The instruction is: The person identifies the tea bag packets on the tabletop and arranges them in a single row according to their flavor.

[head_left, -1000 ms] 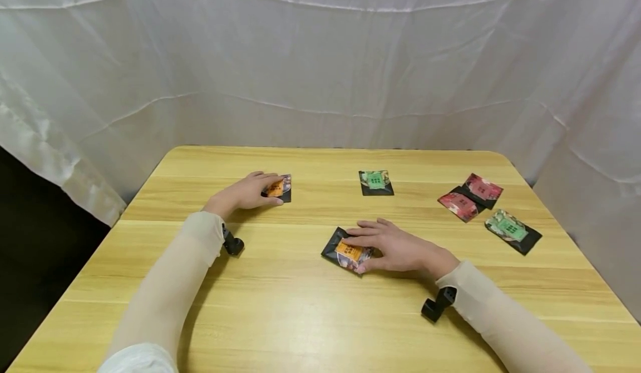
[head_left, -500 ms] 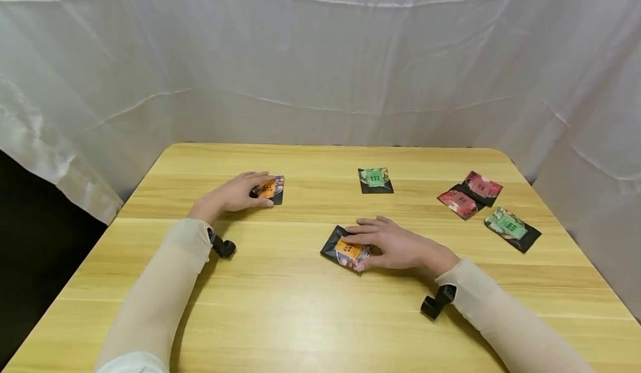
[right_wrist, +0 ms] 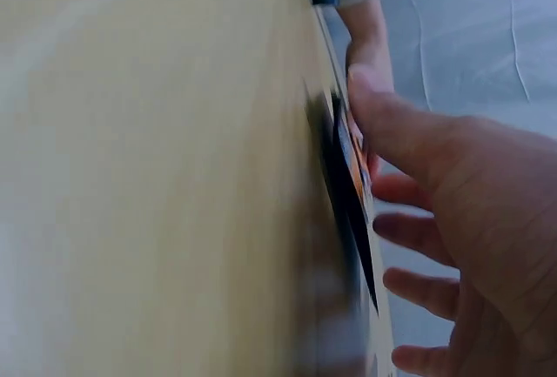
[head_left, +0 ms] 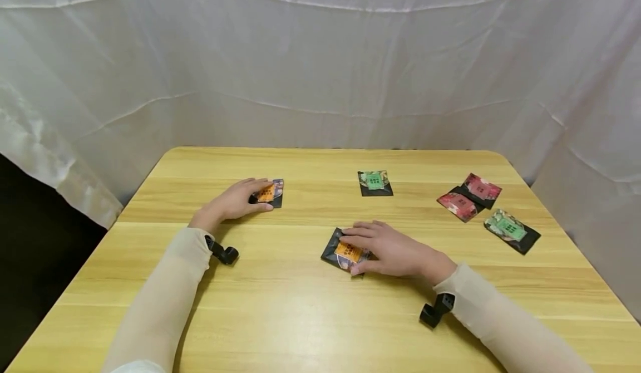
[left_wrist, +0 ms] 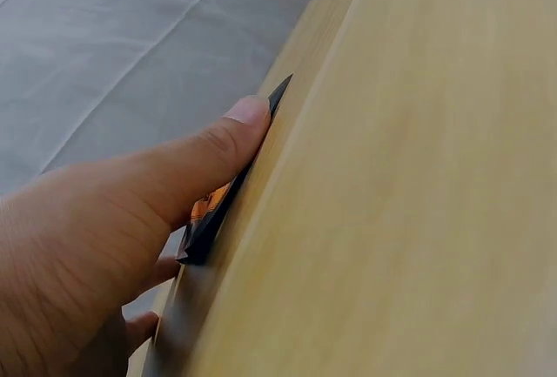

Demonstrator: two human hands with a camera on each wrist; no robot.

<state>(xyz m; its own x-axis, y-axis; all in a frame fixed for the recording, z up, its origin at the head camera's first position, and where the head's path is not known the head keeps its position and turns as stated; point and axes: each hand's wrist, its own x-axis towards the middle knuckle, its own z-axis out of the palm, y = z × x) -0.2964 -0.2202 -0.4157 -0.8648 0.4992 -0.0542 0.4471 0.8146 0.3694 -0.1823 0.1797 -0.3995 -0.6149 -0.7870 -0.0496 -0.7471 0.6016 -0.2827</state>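
In the head view my left hand (head_left: pixel 232 201) lies over a small black sachet with an orange label (head_left: pixel 266 193) at the back left. Its thumb (left_wrist: pixel 248 116) touches the sachet's near side, and the straight fingers reach across the top. My right hand (head_left: pixel 393 250) is over a second orange-labelled sachet (head_left: pixel 345 252) nearer the middle, its fingers straight and spread. The right thumb (right_wrist: pixel 370 85) is at that sachet's near edge. Part of each sachet is hidden beneath the hand. Contact of the other right fingers is hard to make out.
A green-labelled sachet (head_left: pixel 374 182) lies at the back centre. Two red-labelled sachets (head_left: pixel 458 202) overlap on the right, with another green-labelled sachet (head_left: pixel 512 230) just nearer. The wooden table (head_left: pixel 300 317) ends at pale curtains (head_left: pixel 310 72) behind and at the sides.
My left hand has slid its orange-labelled sachet a little to the left, then nearly stopped. The right hand has barely moved; its thumb has shifted slightly left. The other sachets lie unchanged.
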